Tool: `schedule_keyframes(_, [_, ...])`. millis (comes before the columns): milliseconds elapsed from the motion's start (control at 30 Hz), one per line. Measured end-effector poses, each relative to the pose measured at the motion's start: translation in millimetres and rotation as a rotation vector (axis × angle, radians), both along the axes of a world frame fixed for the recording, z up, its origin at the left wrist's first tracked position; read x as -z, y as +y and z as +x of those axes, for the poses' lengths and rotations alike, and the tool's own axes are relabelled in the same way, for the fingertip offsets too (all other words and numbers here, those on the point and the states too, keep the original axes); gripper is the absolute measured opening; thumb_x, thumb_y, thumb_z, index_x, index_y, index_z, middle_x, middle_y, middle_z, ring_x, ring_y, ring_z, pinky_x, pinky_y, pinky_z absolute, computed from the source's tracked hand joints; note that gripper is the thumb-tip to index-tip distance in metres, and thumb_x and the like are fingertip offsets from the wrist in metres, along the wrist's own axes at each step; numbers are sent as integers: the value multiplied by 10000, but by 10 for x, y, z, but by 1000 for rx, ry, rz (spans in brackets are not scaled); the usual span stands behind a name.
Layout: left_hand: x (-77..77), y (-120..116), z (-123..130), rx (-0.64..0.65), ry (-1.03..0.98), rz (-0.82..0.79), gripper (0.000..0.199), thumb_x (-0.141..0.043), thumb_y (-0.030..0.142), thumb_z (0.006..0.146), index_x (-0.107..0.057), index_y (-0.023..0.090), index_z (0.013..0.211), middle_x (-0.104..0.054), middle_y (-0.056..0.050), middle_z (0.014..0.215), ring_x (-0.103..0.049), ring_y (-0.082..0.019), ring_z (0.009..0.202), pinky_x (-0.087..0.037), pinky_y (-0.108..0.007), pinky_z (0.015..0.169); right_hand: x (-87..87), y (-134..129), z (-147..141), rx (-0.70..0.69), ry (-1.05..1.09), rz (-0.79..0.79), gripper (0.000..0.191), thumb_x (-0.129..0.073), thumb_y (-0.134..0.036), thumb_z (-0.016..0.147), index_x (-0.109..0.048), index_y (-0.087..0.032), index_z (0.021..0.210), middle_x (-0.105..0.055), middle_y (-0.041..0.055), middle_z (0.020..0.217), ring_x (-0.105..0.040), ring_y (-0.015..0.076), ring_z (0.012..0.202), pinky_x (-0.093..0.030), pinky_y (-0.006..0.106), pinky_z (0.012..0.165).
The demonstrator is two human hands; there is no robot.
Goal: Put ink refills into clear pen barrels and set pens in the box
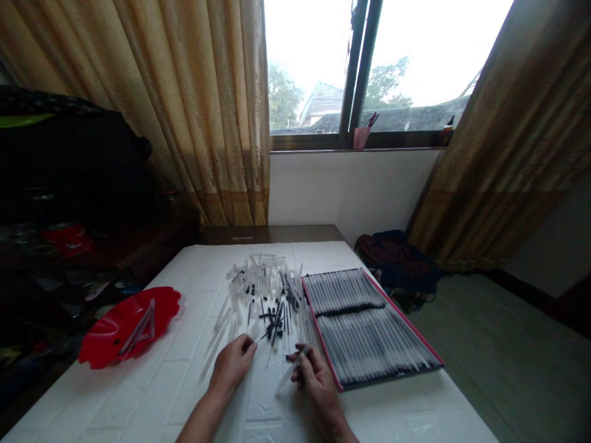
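Note:
Over the near middle of the table is my left hand (pixel 233 364), thumb and fingers pinched together. Something thin and pale may be at its fingertips, but it is too small to make out. My right hand (pixel 316 376) grips a clear pen barrel (pixel 289 376), slanted down to the left, with a small dark piece near its upper end. Just beyond both hands lies a loose pile of clear tubes (pixel 253 280), dark thin refills (pixel 277 323) and small black caps (pixel 272 332). Right of my right hand is a red-edged box (pixel 330 363) with rows of clear pens (pixel 369 344).
A red scalloped plate (pixel 99 326) holding a few clear tubes stands at the left of the white table (pixel 161 394). Dark clothing (pixel 399 264) lies beyond the table's right edge. A pink cup (pixel 361 138) with pens stands on the windowsill.

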State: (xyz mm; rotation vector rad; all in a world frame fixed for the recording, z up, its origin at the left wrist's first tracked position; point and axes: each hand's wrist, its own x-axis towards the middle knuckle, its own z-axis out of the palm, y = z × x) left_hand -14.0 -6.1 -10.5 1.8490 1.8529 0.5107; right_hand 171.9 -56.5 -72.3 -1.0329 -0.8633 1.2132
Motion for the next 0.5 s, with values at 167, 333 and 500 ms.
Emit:
schedule_keyframes(167, [-33,-86,-168,-36,-53,16,137,-505,259,779,-627,227,725,-709,15,739,-661,-160,714,-424,-202,620,-23,-38,1,6,-87,10,537,-619,-609,742,-614,-154,1026,-685,58,803,-566,105,509,-434,206,468])
schedule_keyframes(333, [-25,-177,-266,-45,-85,57,176,-486,269,779,-657,239,809,-717,-3,848,-664,-173,800,-463,-222,691,-58,-56,-26,26,-139,21,546,-594,-627,746,-651,-147,1001,-615,5,667,-472,79,434,-383,193,413])
schedule_keyframes(500, [32,-238,-323,-41,-77,106,169,-489,274,784,-651,243,820,-691,-13,883,-651,-179,802,-474,-250,728,28,-44,-33,59,-181,-4,575,-596,-645,725,-677,-153,1010,-583,1,634,-473,98,472,-374,186,395])
